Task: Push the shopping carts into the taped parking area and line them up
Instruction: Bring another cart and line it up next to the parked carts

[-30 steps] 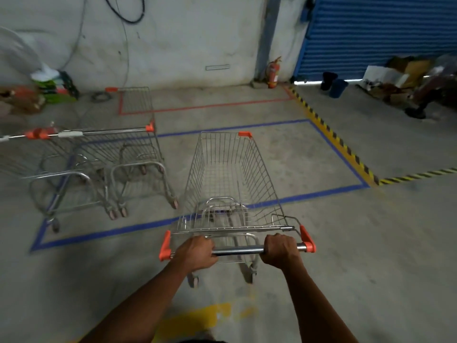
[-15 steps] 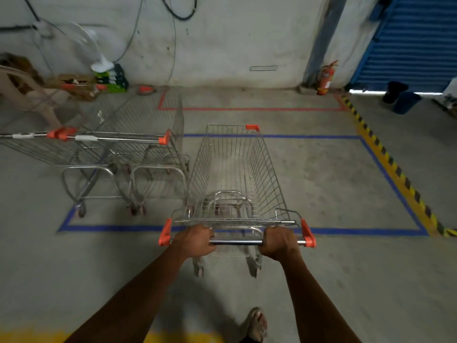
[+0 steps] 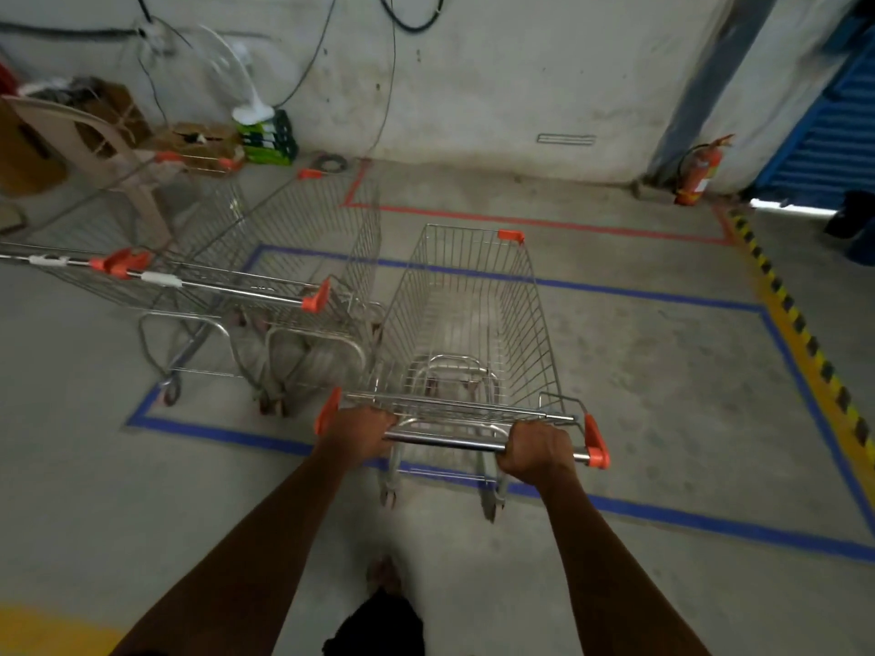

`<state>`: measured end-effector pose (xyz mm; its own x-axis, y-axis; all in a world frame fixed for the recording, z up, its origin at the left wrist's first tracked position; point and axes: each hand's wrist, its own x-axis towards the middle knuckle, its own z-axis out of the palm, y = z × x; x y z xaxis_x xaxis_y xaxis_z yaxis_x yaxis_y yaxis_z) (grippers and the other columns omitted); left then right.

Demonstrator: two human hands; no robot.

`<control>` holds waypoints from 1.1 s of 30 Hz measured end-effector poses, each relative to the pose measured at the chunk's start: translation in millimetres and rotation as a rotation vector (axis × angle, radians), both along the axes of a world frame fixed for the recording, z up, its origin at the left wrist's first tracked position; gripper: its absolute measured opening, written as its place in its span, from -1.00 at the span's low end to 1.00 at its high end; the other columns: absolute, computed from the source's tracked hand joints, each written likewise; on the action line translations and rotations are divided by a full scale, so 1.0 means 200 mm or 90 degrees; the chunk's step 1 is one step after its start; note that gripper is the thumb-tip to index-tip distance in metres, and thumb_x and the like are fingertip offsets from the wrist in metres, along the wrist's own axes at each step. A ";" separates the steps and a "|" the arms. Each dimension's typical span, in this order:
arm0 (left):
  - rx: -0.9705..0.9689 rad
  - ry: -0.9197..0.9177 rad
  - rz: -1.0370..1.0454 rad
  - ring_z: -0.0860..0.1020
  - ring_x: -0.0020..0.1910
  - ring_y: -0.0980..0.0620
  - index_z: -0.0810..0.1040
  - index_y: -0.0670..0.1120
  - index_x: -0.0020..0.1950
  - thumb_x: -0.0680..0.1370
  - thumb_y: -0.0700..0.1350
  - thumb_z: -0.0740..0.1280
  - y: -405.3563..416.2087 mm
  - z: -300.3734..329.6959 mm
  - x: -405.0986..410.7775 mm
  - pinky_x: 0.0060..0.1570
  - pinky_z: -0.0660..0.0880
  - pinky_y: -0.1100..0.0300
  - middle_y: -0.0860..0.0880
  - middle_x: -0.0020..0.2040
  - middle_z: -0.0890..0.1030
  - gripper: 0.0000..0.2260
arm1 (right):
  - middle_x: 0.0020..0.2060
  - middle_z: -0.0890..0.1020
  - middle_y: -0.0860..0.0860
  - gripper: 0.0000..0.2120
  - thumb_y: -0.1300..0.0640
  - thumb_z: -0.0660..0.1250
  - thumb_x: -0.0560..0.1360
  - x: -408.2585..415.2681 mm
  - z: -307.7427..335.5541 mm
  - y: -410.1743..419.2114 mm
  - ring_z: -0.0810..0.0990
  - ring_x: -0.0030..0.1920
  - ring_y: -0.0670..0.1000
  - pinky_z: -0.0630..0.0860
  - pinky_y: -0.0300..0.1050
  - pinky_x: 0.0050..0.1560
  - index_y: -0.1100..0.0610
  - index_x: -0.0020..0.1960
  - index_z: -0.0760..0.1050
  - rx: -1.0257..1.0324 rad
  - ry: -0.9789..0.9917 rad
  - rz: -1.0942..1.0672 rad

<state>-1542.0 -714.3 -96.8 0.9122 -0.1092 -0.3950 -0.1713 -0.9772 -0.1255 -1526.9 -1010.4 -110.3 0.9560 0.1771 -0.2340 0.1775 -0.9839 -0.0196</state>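
Observation:
A wire shopping cart [image 3: 473, 319] with orange corner caps stands in front of me, its basket inside the blue taped rectangle [image 3: 710, 520] and its rear wheels on the near tape line. My left hand [image 3: 362, 430] grips the left end of its steel handle bar, and my right hand [image 3: 537, 447] grips the right end. Two more carts stand to its left inside the tape: the nearer parked cart [image 3: 303, 258] almost touches my cart's side, and the far-left cart [image 3: 94, 277] sits beyond it.
A red taped outline [image 3: 544, 223] lies beyond the blue one. Yellow-black hazard tape [image 3: 800, 333] runs along the right. A red fire extinguisher [image 3: 698, 170] stands by the back wall. A plastic chair [image 3: 94, 144], boxes and a white fan [image 3: 232, 82] crowd the back left.
The cart has rolled forward into the blue rectangle and drawn alongside the parked carts. My view has turned left, and both hands have kept their grip on the handle.

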 end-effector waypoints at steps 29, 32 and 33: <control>-0.095 -0.007 -0.039 0.57 0.23 -0.04 0.56 0.10 0.18 0.52 0.24 0.24 0.32 -0.04 1.25 0.41 0.24 -0.26 0.03 0.17 0.65 -0.65 | -0.14 0.64 0.00 -0.67 -0.19 0.29 0.48 1.15 -0.02 0.25 0.65 -0.13 0.07 0.51 -0.08 -0.13 0.07 -0.03 0.52 0.029 -0.009 -0.033; -0.084 -0.024 -0.036 0.56 0.24 0.00 0.57 0.13 0.17 0.51 0.27 0.24 0.34 -0.04 1.25 0.45 0.12 -0.29 0.07 0.16 0.65 -0.65 | -0.23 0.64 0.02 -0.68 -0.16 0.25 0.45 1.15 -0.04 0.27 0.65 -0.23 0.09 0.45 -0.09 -0.24 0.10 -0.11 0.53 0.031 -0.025 -0.017; -0.081 -0.030 -0.035 0.56 0.24 0.01 0.57 0.14 0.17 0.51 0.26 0.24 0.34 -0.03 1.25 0.47 0.07 -0.29 0.09 0.16 0.65 -0.66 | -0.29 0.63 0.04 -0.67 -0.15 0.22 0.43 1.15 -0.05 0.27 0.65 -0.30 0.12 0.41 -0.09 -0.28 0.12 -0.17 0.53 0.043 -0.035 -0.005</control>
